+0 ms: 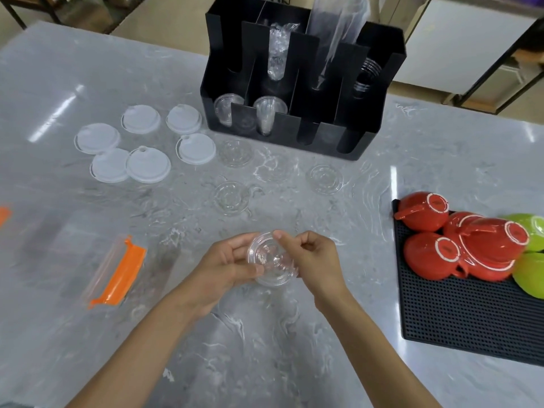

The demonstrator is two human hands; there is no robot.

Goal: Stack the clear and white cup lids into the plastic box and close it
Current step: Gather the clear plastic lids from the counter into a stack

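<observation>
Both hands hold a small stack of clear cup lids (269, 260) just above the marble table, near its middle. My left hand (226, 266) grips the stack's left rim; my right hand (312, 260) pinches its upper right edge. Three more clear lids lie flat further back, one (231, 198) in the middle, one (325, 178) to the right and one (235, 153) near the organiser. Several white lids (147, 164) lie spread at the back left. The clear plastic box (67, 245) with orange clips (122, 278) sits at the left, blurred.
A black cup organiser (294, 134) holding clear cups and sleeved stacks stands at the back centre. A black rubber mat (441, 325) at the right edge carries upturned red cups (424, 213) and green cups (532, 275). An orange piece (4, 214) shows at the far left edge.
</observation>
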